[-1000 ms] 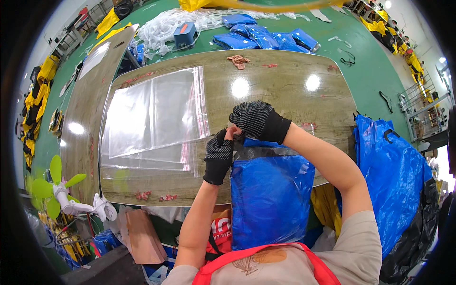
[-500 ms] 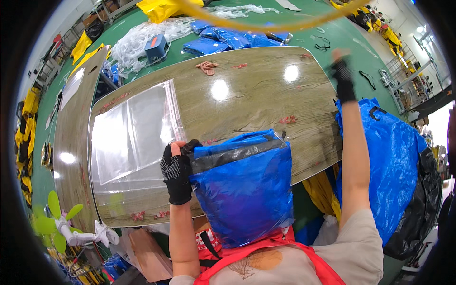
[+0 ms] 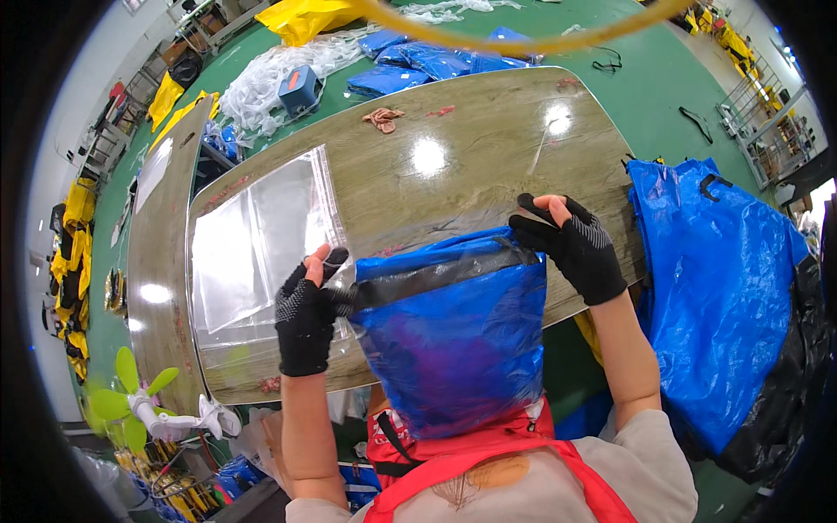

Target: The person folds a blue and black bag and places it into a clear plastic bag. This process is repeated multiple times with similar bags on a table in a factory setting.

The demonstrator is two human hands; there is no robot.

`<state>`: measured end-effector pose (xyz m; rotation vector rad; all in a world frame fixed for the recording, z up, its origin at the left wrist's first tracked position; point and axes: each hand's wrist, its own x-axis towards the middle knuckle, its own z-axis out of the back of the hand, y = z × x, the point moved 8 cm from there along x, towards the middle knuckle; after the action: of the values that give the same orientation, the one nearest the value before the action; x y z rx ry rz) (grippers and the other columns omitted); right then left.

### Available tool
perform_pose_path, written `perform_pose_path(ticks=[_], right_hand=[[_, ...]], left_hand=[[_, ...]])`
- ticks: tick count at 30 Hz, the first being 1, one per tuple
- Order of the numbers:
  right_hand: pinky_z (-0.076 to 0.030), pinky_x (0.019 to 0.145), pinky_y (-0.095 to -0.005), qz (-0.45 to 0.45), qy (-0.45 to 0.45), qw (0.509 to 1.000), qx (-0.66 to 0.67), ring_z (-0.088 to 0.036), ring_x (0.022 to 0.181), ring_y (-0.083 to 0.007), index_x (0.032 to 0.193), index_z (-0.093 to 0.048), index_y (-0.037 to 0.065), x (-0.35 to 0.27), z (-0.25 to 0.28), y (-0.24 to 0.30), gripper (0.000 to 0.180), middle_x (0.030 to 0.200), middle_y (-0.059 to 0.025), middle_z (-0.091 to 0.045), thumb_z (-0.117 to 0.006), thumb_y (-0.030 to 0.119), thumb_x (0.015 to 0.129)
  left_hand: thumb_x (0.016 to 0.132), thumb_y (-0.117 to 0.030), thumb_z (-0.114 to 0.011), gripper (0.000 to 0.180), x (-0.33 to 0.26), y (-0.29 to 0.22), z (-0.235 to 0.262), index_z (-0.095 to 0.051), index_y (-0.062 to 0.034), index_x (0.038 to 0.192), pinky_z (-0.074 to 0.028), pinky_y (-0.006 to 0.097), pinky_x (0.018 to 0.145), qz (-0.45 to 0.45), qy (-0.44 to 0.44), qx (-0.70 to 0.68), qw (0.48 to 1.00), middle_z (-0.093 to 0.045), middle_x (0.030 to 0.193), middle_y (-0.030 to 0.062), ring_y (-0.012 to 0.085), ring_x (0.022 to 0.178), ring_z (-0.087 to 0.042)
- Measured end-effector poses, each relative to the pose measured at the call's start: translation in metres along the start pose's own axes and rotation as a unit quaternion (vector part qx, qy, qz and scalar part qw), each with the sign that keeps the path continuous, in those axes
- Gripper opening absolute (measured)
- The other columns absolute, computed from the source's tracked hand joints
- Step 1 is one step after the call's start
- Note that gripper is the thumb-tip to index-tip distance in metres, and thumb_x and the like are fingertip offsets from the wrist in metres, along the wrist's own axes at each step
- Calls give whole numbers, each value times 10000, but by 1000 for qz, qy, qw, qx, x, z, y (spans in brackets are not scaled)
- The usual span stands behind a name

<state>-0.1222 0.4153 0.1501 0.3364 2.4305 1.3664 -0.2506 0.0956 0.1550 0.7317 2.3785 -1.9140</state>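
Note:
A folded blue tarp-like item in a clear plastic bag, with a black band across its upper part, rests against the red apron in front of me. My left hand, in a black glove with bare fingertips, grips the bag's upper left edge; its lower fingers are slightly blurred. At the upper right corner my right hand, gloved alike, has its fingers closed on the bag's edge. Flat clear plastic bags lie in a stack on the wood-patterned table, left of the held bag.
A large blue sheet with black parts hangs at the table's right. A green fan stands at the lower left. Beyond the table lie packed blue bundles, a blue box and white plastic film. A thin clear strip shows near the table's far right.
My right hand has come back from beyond the table's right edge to the bag's upper right corner. A thin strip now shows over the table. My left hand has shifted slightly left.

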Motion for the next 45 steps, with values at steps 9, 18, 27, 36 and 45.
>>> perform_pose_path(ticks=[9,18,27,36,45], right_hand=[[-490,807,-341,164,125,959,-196,-632,855,-179,802,-656,-15,-52,30,4,266,894,-124,-672,-602,229,891],[-511,710,-296,220,157,904,-332,-641,785,-178,866,-660,50,-77,15,3,49,976,-103,-675,-621,35,839],[-510,674,-288,270,148,883,-355,-635,790,-183,882,-651,44,-90,20,2,101,998,-110,-670,-607,-21,818],[-484,868,-380,214,148,859,-442,-628,991,-290,977,-664,54,-105,21,32,168,1052,-149,-656,-611,24,820],[-499,763,-409,82,149,672,-721,-644,829,-353,1014,-631,28,-48,-29,-2,838,891,-208,-651,-613,755,597]], left_hand=[[924,-194,-546,148,-19,13,7,-541,-46,923,-459,337,797,-125,121,-89,981,-595,1066,146,195,848,-565],[657,8,-698,319,-46,-24,-15,-712,-159,928,-473,398,791,-362,199,557,721,-624,1056,130,313,970,-583],[853,-133,-579,284,5,-103,-49,-609,-44,1122,-472,370,834,-423,195,661,588,-636,1025,160,292,963,-615],[709,-766,-496,830,-14,26,-170,-634,-15,1034,-475,407,857,-14,413,718,560,-643,949,243,384,907,-628],[652,-743,-590,710,-34,3,-160,-607,-41,761,-500,410,594,-231,283,712,600,-615,682,199,353,678,-640]])
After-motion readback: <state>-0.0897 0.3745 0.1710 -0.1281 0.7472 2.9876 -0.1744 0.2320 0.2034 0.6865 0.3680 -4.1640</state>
